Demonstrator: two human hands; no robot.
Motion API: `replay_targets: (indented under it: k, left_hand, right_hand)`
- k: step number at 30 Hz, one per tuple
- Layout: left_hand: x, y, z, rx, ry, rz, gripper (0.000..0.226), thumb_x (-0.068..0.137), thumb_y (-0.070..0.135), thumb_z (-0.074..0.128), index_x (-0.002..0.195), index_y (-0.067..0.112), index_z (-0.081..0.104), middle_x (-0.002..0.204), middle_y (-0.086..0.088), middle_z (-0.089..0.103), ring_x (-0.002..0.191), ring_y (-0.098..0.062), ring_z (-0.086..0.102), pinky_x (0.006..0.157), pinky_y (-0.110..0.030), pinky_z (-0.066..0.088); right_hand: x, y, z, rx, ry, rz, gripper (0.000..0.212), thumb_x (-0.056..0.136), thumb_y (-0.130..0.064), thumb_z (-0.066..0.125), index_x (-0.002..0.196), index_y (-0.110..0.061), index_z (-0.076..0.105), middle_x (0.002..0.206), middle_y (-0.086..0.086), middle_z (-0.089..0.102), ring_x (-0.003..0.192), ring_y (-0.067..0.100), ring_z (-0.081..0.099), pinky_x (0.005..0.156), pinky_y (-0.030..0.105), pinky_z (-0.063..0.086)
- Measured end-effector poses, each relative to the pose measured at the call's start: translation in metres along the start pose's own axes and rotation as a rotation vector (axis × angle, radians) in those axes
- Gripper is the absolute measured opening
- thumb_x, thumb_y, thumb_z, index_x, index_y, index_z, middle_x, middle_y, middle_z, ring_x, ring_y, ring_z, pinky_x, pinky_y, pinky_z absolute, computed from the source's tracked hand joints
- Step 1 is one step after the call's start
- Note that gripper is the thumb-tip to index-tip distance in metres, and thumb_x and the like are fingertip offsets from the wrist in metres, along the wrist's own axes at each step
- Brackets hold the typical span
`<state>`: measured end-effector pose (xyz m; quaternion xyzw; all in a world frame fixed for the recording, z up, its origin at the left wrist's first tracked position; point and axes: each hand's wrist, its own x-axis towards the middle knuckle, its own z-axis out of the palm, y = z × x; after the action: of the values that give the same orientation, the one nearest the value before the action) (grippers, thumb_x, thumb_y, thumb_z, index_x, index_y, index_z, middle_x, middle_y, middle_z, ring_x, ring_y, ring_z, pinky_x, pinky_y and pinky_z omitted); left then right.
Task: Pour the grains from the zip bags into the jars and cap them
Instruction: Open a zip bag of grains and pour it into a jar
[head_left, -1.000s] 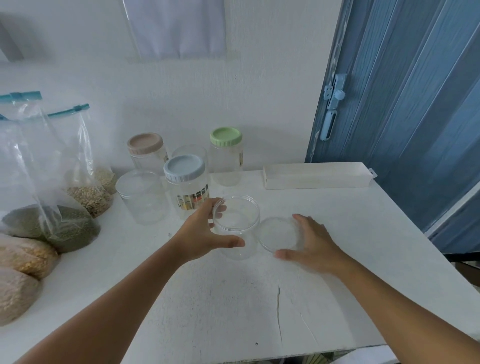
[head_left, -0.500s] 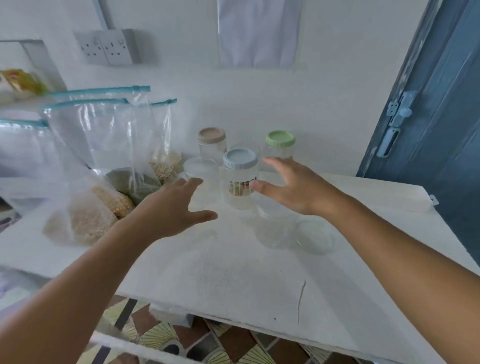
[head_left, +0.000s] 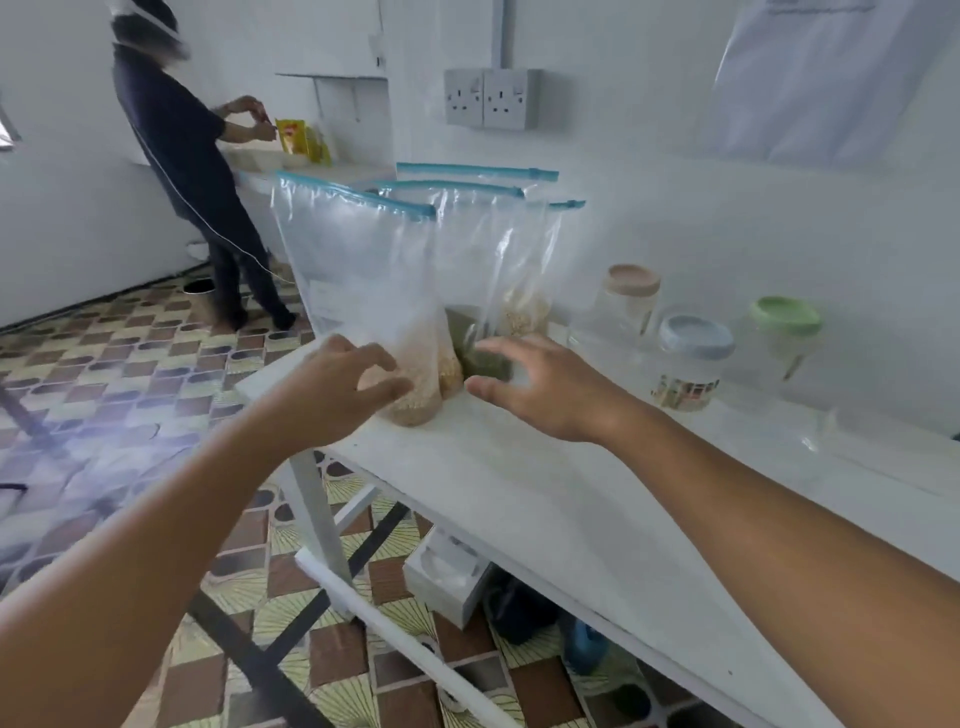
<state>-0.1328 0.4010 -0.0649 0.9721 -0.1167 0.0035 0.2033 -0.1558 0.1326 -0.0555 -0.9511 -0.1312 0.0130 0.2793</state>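
Both hands are leaving the jars behind and closing on the zip bags at the table's left end, the view swinging left with them. Left hand (head_left: 340, 387): fingers (head_left: 363, 358) spread and loosely curled, thumb touching or just short of the grain-filled base of the nearest zip bag (head_left: 374, 312); motion blur is hiding whether contact is made. Right hand (head_left: 540, 389): fingers (head_left: 511, 351) spread, holding nothing, reaching toward the green-grain bag (head_left: 480, 358) just behind. Zip bags: standing upright in a cluster, blue sliders at the top, apparently closed. Jars: pink-lidded jar (head_left: 631, 306), blue-lidded jar (head_left: 693, 364), green-lidded jar (head_left: 784, 335), all standing well to the right on the white table (head_left: 545, 509). Step in hand, by judgement: fetching the first bag, nothing poured yet. Next move is calling for a firm grip low on the bag, carrying it to an uncapped jar, and opening the slider before tipping.
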Motion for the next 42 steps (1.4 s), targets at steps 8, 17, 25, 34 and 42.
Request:
replay_targets:
  k: [8, 17, 25, 34, 42]
  left_hand:
    - [0.106, -0.132, -0.047, -0.589, 0.171, -0.057, 0.053, 0.059, 0.092, 0.070, 0.097, 0.055, 0.078, 0.137, -0.002, 0.056, 0.119, -0.028, 0.064, 0.098, -0.047, 0.058]
    - [0.166, -0.125, -0.063, -0.970, 0.176, -0.001, 0.022, 0.083, 0.047, 0.085, 0.100, 0.032, 0.082, 0.110, 0.005, 0.078, 0.110, -0.024, 0.071, 0.107, -0.052, 0.053]
    - [0.161, -0.117, -0.055, -1.021, 0.283, 0.100, 0.003, 0.088, 0.032, 0.083, 0.089, 0.031, 0.080, 0.076, 0.010, 0.070, 0.066, 0.000, 0.059, 0.071, -0.016, 0.054]
    - [0.153, -0.024, -0.036, -1.010, 0.270, 0.326, 0.006, 0.088, 0.028, 0.083, 0.089, 0.033, 0.079, 0.077, 0.019, 0.075, 0.073, 0.004, 0.064, 0.076, -0.013, 0.051]
    - [0.148, 0.092, 0.020, -0.974, 0.239, 0.366, 0.004, 0.090, 0.029, 0.082, 0.092, 0.032, 0.080, 0.091, 0.010, 0.078, 0.082, 0.000, 0.069, 0.087, -0.025, 0.056]
  right_hand:
    - [0.080, -0.065, 0.033, 0.314, 0.321, -0.032, 0.027, 0.100, -0.038, 0.067, 0.126, -0.041, 0.070, 0.150, -0.008, 0.039, 0.133, -0.002, 0.039, 0.103, 0.002, 0.029]
    - [0.117, -0.067, 0.034, 0.364, 0.594, 0.053, 0.022, 0.097, -0.027, 0.073, 0.118, -0.033, 0.076, 0.132, -0.010, 0.061, 0.115, 0.007, 0.062, 0.099, 0.020, 0.050]
    - [0.119, -0.059, 0.037, 0.464, 0.818, 0.045, 0.015, 0.096, -0.014, 0.073, 0.106, -0.022, 0.082, 0.101, -0.010, 0.076, 0.077, 0.009, 0.073, 0.081, 0.023, 0.058]
    - [0.055, -0.012, -0.018, 0.455, 0.957, 0.102, 0.015, 0.096, -0.014, 0.073, 0.107, -0.021, 0.081, 0.098, -0.008, 0.075, 0.077, 0.006, 0.070, 0.078, 0.013, 0.052]
    - [-0.033, 0.053, -0.072, 0.398, 1.007, 0.161, 0.013, 0.096, -0.015, 0.074, 0.104, -0.023, 0.080, 0.088, -0.006, 0.073, 0.076, 0.002, 0.067, 0.079, 0.012, 0.050]
